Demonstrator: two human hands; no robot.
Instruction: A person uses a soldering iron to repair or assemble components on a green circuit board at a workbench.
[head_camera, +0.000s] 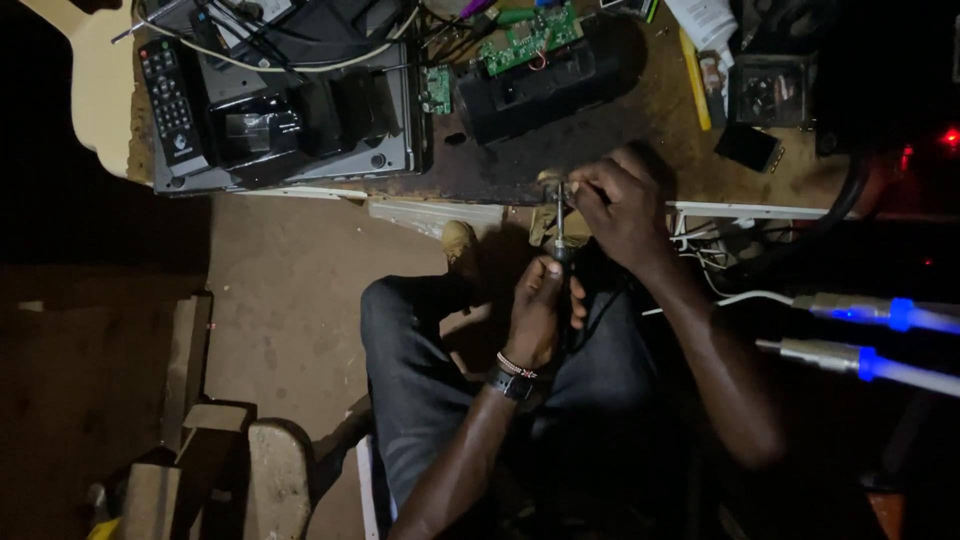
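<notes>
The left hand (540, 305) is closed around the handle of a screwdriver (559, 225), low over the lap, so the shaft stands almost upright and the tip meets the work from below. The right hand (620, 205) is closed too, its fingers pinching a small part (549, 180) at the table (600, 140) edge; what the part is, I cannot tell. Holding it there keeps it steady against the tool. On the table, pushed back from the edge, lie a black speaker (545, 85), a green board (530, 35), a remote (170, 100) and a grey player (290, 130). Two blue-lit plugs (870, 335) hang at the right.
</notes>
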